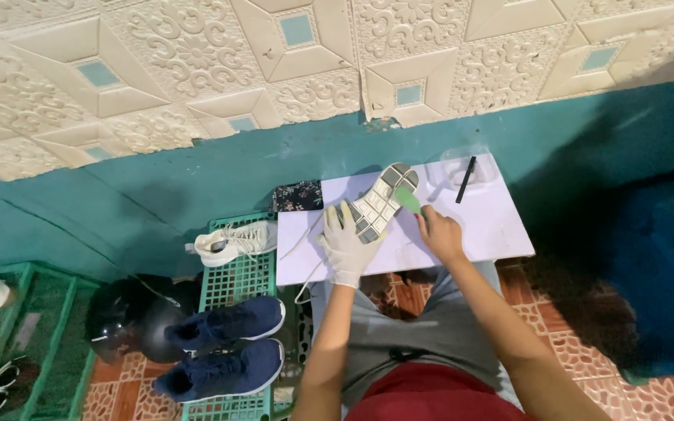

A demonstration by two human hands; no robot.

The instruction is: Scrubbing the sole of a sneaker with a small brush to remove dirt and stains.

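Observation:
My left hand (347,243), in a white glove, grips a white sneaker (378,204) turned sole-up over a white board (487,226). My right hand (439,232) is bare and holds a green brush (409,200) against the sole near the heel end. A white lace hangs from the shoe past the board's near edge. My knees in grey trousers sit just below the board.
A clear bowl with a black stick-like tool (466,178) sits at the board's far end. The second white sneaker (232,241) lies on a green crate (236,278) to the left, beside a pair of navy sneakers (224,347) and a black helmet (133,316). Teal wall behind.

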